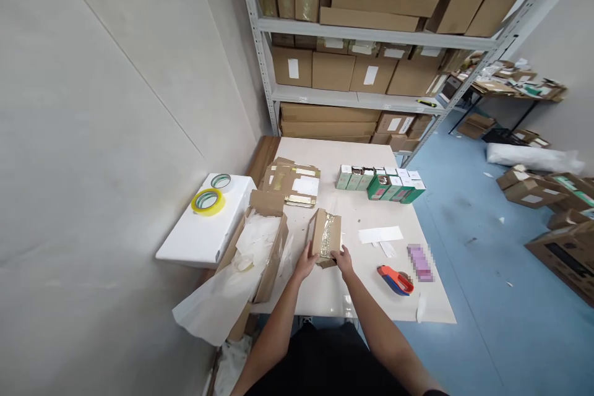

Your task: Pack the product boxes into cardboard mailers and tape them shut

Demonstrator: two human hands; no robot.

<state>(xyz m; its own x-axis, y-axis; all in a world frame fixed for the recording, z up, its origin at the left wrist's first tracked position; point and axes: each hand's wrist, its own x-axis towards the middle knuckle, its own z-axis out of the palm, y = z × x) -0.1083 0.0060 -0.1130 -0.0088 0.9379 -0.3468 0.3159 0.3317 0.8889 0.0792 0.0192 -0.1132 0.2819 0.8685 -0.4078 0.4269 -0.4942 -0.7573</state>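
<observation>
A small brown cardboard box with a strip of shiny packing tape down its top is between my two hands, over the white table. My left hand grips its near left corner. On the near right corner, my right hand has its fingers closed round the edge. A flap seems to stick out at the box's near end, between the hands. To the right lie white paper strips and a red and blue tape dispenser. Beyond the box sits a stack of flattened cardboard.
Left of my hands stands an open carton stuffed with white wrapping sheets. Tape rolls rest on a white block by the wall. Several green and white boxes stand at the far right. Shelving full of cartons rises behind the table.
</observation>
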